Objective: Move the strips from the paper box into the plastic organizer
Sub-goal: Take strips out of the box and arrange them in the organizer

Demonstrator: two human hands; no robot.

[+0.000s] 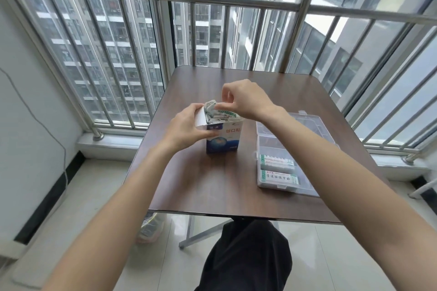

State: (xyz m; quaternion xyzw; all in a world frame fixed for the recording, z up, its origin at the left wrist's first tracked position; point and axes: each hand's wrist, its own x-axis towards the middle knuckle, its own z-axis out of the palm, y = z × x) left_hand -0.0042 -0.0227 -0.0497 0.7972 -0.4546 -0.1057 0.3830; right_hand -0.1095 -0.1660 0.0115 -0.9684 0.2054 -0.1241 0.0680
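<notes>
The left hand [186,125] curls round the left side of an upright blue-and-white paper box [223,136], thumb laid across its front face and fingers wrapped behind the raised white lid flap [201,117], which stands up against the palm. The right hand [246,99] hovers over the box's open mouth with wrist bent downward, thumb and forefinger pinching the top of a bunch of white, green-printed paper strips [218,112] that stick up crumpled out of the opening; the other fingers are loosely tucked. Both bare forearms reach in from the lower corners and converge on the box.

The box is thin glossy card, rectangular, with a blue globe picture and printed characters on its front, and stands near the middle of a dark brown wood-grain bench [212,184] with rounded corners. Just to its right, apart from it, lies a clear plastic organizer [279,153], shallow and rectangular, its transparent lid [305,123] folded open flat behind it. Two of its near compartments already hold flat wrapped strips [279,178] with green edging and printed text.

Beyond the bench runs a steel railing [212,0] of round bars.
</notes>
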